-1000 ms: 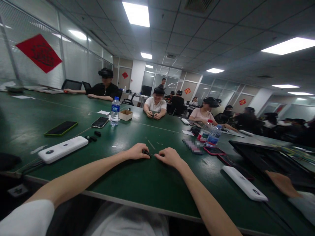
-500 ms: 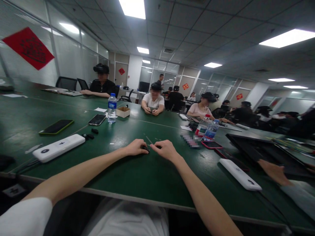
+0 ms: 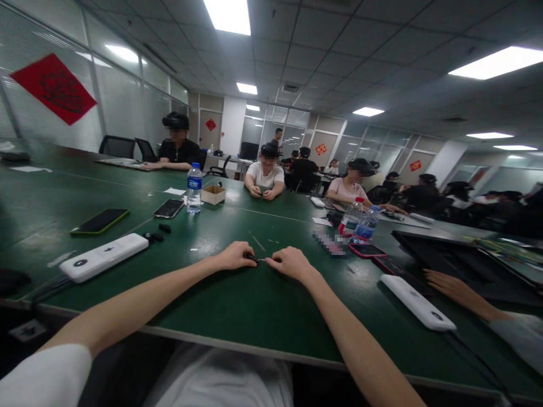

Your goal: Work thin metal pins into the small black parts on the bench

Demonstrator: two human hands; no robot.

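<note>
The left hand point(image 3: 235, 256) is curled nearly closed over a small dark object point(image 3: 251, 259), pinching it just above the green table point(image 3: 220, 316) or against it—which of the two is hard to tell. Most of that object is hidden behind the fingers, so its shape cannot be made out. A thin, pale metallic bit point(image 3: 261, 260) sticks out of it towards the right hand point(image 3: 291, 262), whose thumb points at its tip. The right fingers are bent under and largely out of sight; whether they grip anything cannot be told.

On the left, a white device point(image 3: 106, 257) lies beside some small black pieces point(image 3: 153, 237), too dim to identify. To the right, a red-capped bottle point(image 3: 350, 217) partly covers a blue-labelled bottle point(image 3: 366, 224), and a pixelated item point(image 3: 328, 243) near them is unreadable. A black tray point(image 3: 407, 246) runs out of frame—another person's hand point(image 3: 452, 288) is at its near edge, the body cut off.
</note>
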